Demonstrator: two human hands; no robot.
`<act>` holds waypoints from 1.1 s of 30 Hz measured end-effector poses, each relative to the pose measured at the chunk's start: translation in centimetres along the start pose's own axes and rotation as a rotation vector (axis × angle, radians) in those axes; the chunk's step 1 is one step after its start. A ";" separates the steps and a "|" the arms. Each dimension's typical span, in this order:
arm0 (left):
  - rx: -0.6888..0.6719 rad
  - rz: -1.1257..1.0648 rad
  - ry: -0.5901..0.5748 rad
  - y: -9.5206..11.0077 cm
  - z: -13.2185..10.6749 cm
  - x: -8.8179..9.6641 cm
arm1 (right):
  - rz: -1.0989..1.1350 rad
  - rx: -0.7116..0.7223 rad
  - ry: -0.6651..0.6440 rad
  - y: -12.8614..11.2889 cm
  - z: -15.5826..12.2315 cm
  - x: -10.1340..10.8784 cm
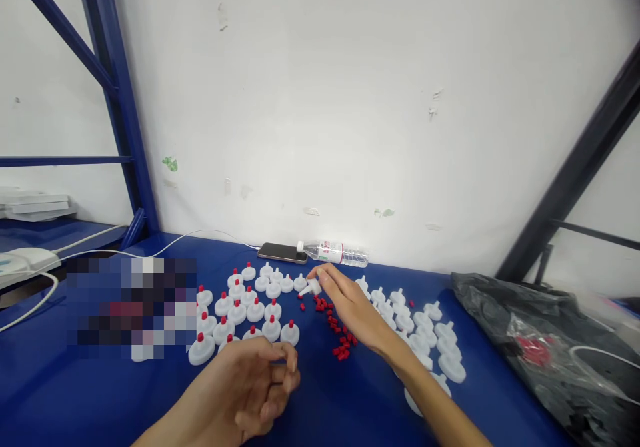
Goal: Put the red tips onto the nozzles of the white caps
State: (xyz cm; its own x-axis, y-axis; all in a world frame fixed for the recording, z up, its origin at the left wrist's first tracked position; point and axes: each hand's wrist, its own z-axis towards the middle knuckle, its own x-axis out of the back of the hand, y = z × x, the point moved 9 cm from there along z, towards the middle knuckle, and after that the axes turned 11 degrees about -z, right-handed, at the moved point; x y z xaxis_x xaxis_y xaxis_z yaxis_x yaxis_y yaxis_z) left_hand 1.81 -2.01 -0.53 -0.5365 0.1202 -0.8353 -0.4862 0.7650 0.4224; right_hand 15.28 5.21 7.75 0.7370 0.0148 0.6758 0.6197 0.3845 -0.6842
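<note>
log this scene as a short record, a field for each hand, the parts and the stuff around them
left hand: loosely curled, holding nothing that shows
right hand: pinching a white round plastic piece with a nozzle, tilted
left group: red-tipped white round plastic pieces, standing
right group: white round plastic pieces without red tips
between groups: small loose red plastic caps
back: black rectangular phone, transparent plastic bottle on its side
right edge: dark plastic sheeting
surface: blue table

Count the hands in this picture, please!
2: the left hand is nearer, by red-tipped pieces; the right hand is farther back, holding a white piece. The blurred patch might hide more.
</note>
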 end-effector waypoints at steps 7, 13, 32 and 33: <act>-0.040 -0.042 0.160 0.9 -1.0 0.6 | 0.484 0.130 -0.332 -2.8 -1.1 -2.1; -0.047 -0.110 0.109 0.9 -1.6 -0.6 | 0.509 0.195 -0.469 -4.3 -1.9 -2.8; -0.152 -0.046 0.190 1.1 -0.8 0.7 | 0.184 0.133 -0.475 -4.4 -3.0 -3.3; -0.165 -0.033 0.198 1.2 -0.7 0.9 | 0.186 0.131 -0.461 -4.5 -3.0 -3.0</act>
State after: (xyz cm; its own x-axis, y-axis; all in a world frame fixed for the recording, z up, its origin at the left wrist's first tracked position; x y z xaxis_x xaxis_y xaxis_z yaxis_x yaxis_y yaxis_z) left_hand 0.24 -1.49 -0.54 -0.6348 -0.0417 -0.7715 -0.6032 0.6508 0.4611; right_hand 11.09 0.63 8.00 0.6174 0.4878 0.6171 0.4289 0.4489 -0.7839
